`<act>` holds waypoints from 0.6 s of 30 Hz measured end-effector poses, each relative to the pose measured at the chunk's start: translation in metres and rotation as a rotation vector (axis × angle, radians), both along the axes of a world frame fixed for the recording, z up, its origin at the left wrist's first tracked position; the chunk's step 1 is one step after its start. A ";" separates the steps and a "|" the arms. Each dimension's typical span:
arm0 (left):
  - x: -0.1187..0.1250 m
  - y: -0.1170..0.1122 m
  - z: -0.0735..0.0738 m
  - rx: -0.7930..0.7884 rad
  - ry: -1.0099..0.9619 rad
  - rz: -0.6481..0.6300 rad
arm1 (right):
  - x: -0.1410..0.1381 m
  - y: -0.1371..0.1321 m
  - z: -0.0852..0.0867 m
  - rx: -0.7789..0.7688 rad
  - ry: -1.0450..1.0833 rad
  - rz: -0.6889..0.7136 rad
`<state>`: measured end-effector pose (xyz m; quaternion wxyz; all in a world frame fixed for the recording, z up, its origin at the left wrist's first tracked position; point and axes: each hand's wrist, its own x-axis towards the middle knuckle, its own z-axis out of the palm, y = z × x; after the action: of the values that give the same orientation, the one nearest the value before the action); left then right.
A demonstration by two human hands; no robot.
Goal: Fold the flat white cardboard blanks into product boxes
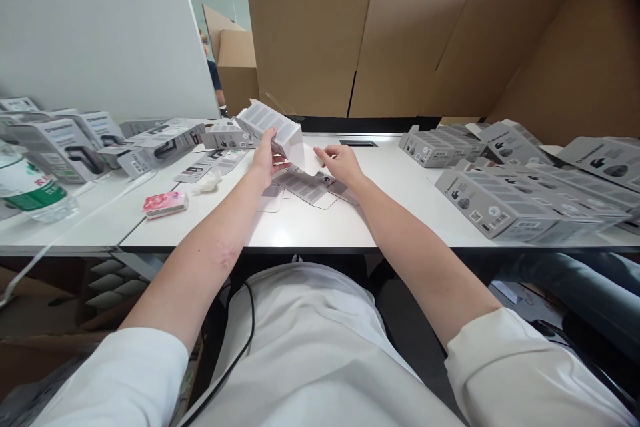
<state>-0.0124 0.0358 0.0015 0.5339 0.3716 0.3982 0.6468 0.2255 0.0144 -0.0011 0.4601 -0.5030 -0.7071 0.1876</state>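
My left hand is closed round a small grey-and-white printed carton, which it holds tilted above the table. One end of this carton stands open, with a white flap sticking out on the right. My right hand has its fingers curled in a pinch at the edge of that flap. Flat, unfolded carton blanks lie on the white table under both hands. Behind the held carton rests another grey carton.
Grey cartons stand in rows at right and in a heap at left. A pink packet, crumpled white plastic and a water bottle lie left. Cardboard panels rise behind the table. A person is partly visible.
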 end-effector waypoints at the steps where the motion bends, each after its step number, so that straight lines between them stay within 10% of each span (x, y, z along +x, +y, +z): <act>1: 0.001 0.001 0.000 0.014 -0.019 0.034 | 0.000 -0.001 0.001 -0.021 0.000 -0.023; 18: 0.001 0.005 -0.001 0.153 -0.073 0.070 | -0.005 -0.011 0.012 -0.215 0.217 -0.005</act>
<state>-0.0112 0.0410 0.0005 0.4952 0.3733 0.3408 0.7066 0.2205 0.0036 0.0110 0.4779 -0.5278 -0.6278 0.3146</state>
